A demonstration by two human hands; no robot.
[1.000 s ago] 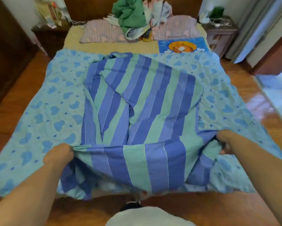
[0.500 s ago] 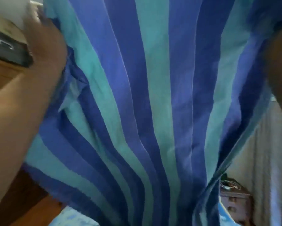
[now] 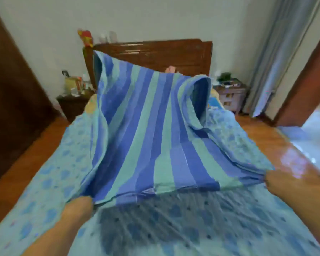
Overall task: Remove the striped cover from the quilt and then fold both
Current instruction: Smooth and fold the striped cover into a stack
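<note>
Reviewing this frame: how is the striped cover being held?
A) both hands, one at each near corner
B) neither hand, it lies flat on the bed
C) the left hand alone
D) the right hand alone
A: the left hand and the right hand each grip a near corner of the striped cover, which billows above the heart-print quilt.

I see a pale plain wall (image 3: pixel 155 19) across the top of the frame. A dark brown wooden headboard (image 3: pixel 155 54) stands against it in the upper middle. The shiny orange-brown wooden floor (image 3: pixel 277 145) glows at right, below long grey curtains (image 3: pixel 273 58).
</note>
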